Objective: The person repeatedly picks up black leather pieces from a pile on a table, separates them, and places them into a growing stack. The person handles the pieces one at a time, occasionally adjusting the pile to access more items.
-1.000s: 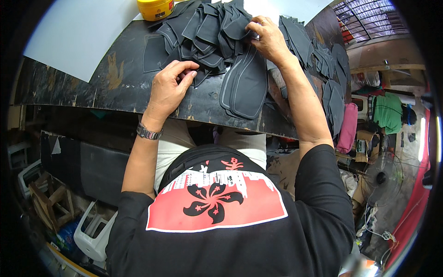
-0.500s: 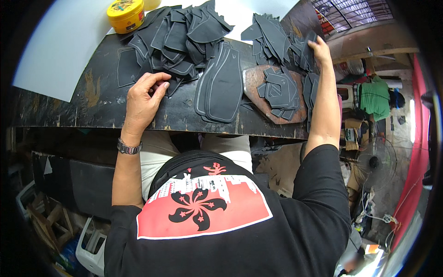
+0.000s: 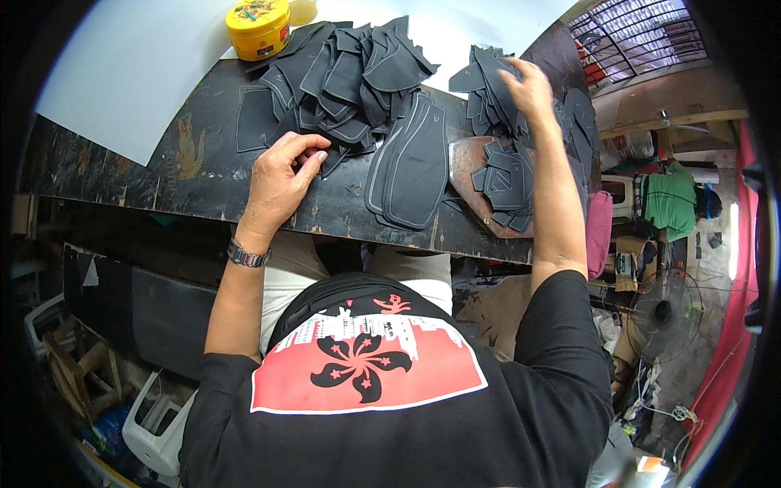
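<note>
My left hand (image 3: 282, 180) rests by the front of a large heap of black cut pieces (image 3: 342, 77), its fingers curled and the thumb and forefinger tips brought together. Whether something thin is pinched there is hidden. Over a smaller pile of black pointed pieces (image 3: 488, 89) hovers my right hand (image 3: 530, 88), fingers apart and nothing seen in them. Between the two piles lie long rounded black pieces (image 3: 411, 171) with pale outlines. Small angular black pieces (image 3: 500, 180) sit on a brown board (image 3: 465, 163) below my right hand, partly covered by my forearm.
A yellow round tub (image 3: 259, 31) stands at the back left beside a large white sheet (image 3: 130, 77). More black pieces (image 3: 579, 114) lie at the table's right end. Beyond that are a barred window (image 3: 639, 41) and a standing fan (image 3: 663, 311). The dark worn table (image 3: 187, 183) has its edge before me.
My right hand has moved left from the black pieces at the table's right end to above the pointed pile, its fingers now apart. My left hand keeps its pose; the whole view has shifted slightly.
</note>
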Demonstrator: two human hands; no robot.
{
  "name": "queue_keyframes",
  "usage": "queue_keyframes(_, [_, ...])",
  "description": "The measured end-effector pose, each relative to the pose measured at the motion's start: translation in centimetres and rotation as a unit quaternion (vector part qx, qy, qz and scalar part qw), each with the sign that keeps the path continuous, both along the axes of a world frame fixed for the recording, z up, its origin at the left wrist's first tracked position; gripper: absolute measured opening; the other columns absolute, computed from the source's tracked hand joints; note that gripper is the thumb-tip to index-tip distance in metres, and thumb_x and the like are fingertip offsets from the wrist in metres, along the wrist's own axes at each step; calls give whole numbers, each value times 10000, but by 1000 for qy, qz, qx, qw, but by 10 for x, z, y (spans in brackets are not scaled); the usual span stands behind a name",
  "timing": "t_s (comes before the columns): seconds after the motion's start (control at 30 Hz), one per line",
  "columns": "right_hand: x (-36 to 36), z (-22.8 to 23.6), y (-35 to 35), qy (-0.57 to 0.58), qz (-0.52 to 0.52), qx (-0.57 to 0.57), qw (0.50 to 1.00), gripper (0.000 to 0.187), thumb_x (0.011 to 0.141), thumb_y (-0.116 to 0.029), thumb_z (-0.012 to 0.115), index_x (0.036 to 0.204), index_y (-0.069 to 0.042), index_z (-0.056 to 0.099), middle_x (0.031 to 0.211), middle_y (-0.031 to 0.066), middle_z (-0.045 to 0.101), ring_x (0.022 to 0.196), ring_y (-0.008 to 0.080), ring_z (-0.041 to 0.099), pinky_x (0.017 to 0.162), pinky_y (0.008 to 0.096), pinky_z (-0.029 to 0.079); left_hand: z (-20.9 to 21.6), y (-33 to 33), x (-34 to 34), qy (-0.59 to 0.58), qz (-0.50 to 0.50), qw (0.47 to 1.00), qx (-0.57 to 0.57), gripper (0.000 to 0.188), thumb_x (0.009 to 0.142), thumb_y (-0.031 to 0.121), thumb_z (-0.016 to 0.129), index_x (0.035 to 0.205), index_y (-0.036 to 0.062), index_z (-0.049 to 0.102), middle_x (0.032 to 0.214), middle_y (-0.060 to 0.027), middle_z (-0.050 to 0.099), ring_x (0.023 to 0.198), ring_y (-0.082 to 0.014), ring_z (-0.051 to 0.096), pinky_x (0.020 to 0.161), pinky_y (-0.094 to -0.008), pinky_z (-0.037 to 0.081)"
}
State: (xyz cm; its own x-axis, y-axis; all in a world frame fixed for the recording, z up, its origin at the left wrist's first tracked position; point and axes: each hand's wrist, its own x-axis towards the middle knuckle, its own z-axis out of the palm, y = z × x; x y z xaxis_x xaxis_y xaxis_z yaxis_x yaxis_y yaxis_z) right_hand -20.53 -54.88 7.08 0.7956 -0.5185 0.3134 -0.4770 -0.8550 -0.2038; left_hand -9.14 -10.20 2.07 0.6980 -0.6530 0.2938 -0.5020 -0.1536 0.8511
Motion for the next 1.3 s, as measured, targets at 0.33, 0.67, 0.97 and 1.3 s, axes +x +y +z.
queue_keyframes(0.33, [111, -52, 86, 18, 60, 37, 997, 422, 913, -199, 652, 1322, -94, 644, 1136, 185, 723, 976, 340, 721, 859, 423, 561, -2, -1, 1, 9, 7, 1000, -9, 145, 904, 72, 704, 1043, 40, 732, 829, -44, 642, 658, -123, 562, 630, -266, 465])
queue_keyframes(0.67, [-22, 10, -68, -270, -110, 165, 942, 383, 976, -151, 517, 1335, -124, 646, 1014, 143, 762, 859, 251, 762, 717, 402, 598, -2, -2, 1, 2, 7, 1000, -8, 162, 898, 55, 708, 1058, 40, 733, 837, -31, 649, 660, -102, 553, 631, -249, 459])
queue_keyframes(0.97, [-105, -58, -129, 205, -148, 120, 960, 767, 979, -701, 360, 1524, -170, 455, 1646, 144, 283, 1534, 371, 197, 1225, 537, 186, -2, -3, 0, 7, 15, 1000, -2, 160, 887, 63, 714, 1044, 40, 727, 822, -35, 640, 654, -116, 569, 633, -264, 474])
queue_keyframes(1.3, [47, -10, 93, -65, 265, 1, 962, 623, 829, -146, 786, 1407, -207, 562, 1496, 112, 506, 1339, 301, 529, 1115, 406, 441, -2, -1, 0, 3, 7, 1000, -5, 155, 891, 70, 714, 1041, 36, 727, 824, -38, 642, 664, -118, 579, 639, -265, 477])
